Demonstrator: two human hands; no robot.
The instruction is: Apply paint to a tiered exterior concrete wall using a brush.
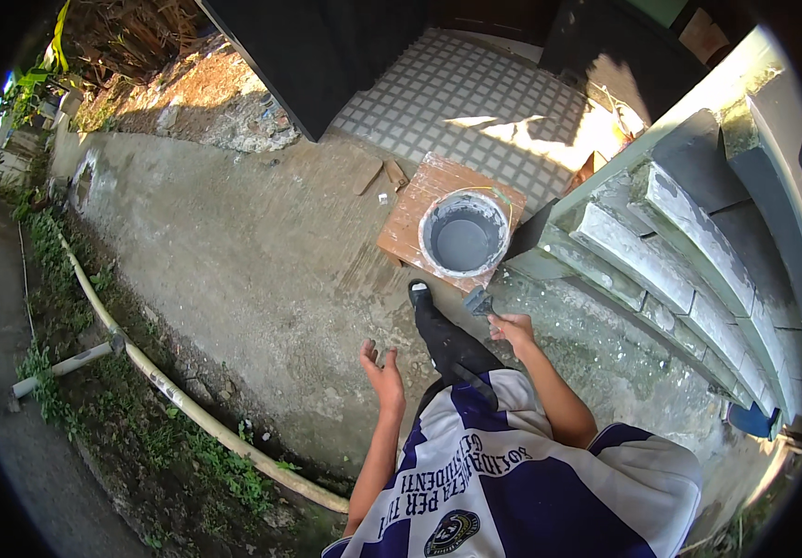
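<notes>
My right hand (pixel 511 329) is closed round the handle of a paintbrush (pixel 480 302), whose wide head is coated in grey. Just beyond the brush stands a white bucket (pixel 426 244) with grey paint inside and grey smears on its wall. It rests on a low wooden stool (pixel 407 223) spotted with paint. My left hand (pixel 382 370) hangs in the air to the left of my leg, fingers apart, holding nothing.
Steps (pixel 689 279) with patchy white and grey edges rise on my right. Beyond the stool lies a checkered tile floor (pixel 420 88). Small wood scraps (pixel 394 175) lie on the concrete (pixel 233 242). A long pale pipe (pixel 187 405) runs along the plants at left.
</notes>
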